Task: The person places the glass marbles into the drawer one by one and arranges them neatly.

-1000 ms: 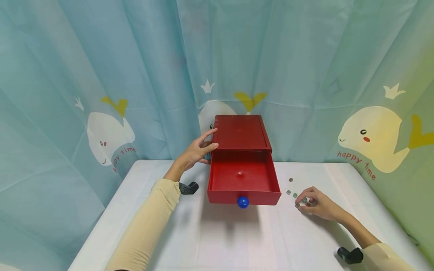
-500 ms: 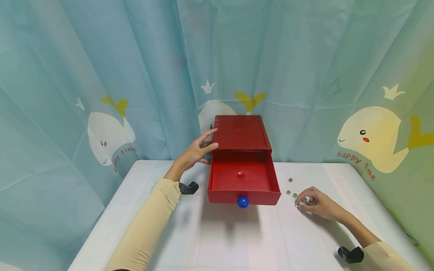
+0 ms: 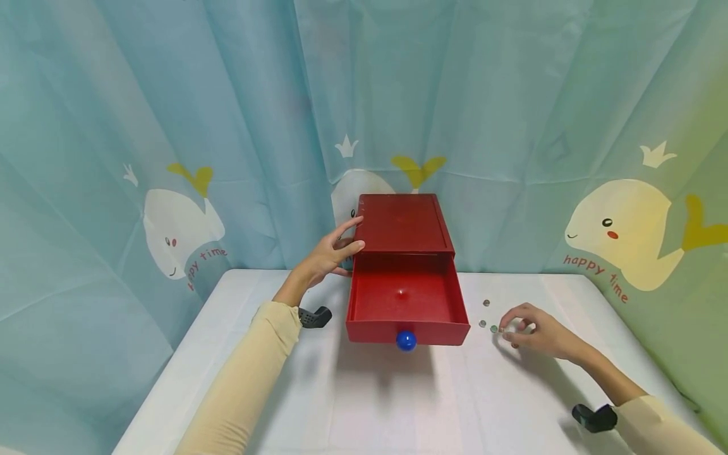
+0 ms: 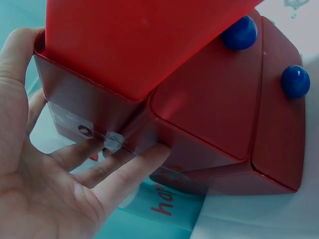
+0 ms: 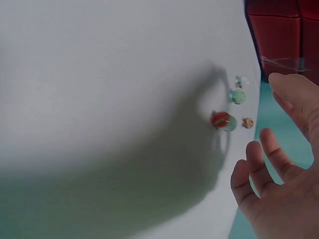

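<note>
A red drawer box (image 3: pixel 404 221) stands at the back of the table, its top drawer (image 3: pixel 406 332) pulled out with a blue knob (image 3: pixel 406 341) in front. Against the box's left side rests my left hand (image 3: pixel 325 256), fingers spread; the left wrist view shows them along the side wall. My right hand (image 3: pixel 537 332) hovers over small glass marbles right of the box, with nothing visible between thumb and fingers. In the right wrist view a red marble (image 5: pixel 220 119) overlaps a clear greenish marble (image 5: pixel 230 124); a green marble (image 5: pixel 238 96) and an orange marble (image 5: pixel 247 122) lie nearby.
Lower drawers show two more blue knobs (image 4: pixel 239 34) in the left wrist view. A white cloth covers the table (image 3: pixel 273 404). Behind it hangs a blue-green curtain (image 3: pixel 500 95) with whale prints. Dark wrist devices (image 3: pixel 594 418) sit on both forearms.
My right hand has shifted slightly up and right, away from the marble its fingertips were at. The left hand and the pulled-out drawer stay as they were.
</note>
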Tool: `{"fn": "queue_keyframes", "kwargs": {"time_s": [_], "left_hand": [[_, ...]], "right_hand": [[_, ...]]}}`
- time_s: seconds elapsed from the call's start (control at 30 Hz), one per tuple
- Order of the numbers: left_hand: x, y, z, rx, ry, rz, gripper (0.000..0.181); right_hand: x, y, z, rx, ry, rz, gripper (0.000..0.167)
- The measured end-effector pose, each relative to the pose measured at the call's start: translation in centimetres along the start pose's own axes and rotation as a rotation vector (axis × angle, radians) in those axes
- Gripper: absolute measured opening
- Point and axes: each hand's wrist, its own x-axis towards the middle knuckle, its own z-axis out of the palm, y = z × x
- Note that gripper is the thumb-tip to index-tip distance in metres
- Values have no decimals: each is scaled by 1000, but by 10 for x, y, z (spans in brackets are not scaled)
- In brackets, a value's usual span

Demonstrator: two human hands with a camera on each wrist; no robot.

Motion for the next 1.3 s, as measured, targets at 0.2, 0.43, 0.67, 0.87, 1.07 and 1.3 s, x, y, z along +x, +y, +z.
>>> {"fn": "queue_keyframes", "kwargs": {"time_s": [0.2, 0.43, 0.67, 0.87, 1.07, 1.3], "left_hand": [[1, -2, -1, 1, -2, -4, 66], [0, 0, 0, 5, -2, 4, 65], [0, -1, 0, 3, -1, 2, 66], [0, -2, 0, -1, -2, 2, 66], [1, -2, 0, 0, 1, 1, 65], [0, -2, 0, 3, 7, 0, 65]], "right_hand": [[3, -4, -9, -32, 20, -48, 16], [6, -14, -21, -93, 57, -58, 17], [12, -25, -34, -134, 63, -68, 18], [17, -38, -47, -152, 79, -82, 17], [22, -53, -68, -181, 108, -78, 15], [30, -73, -95, -192, 138, -69, 14]]}}
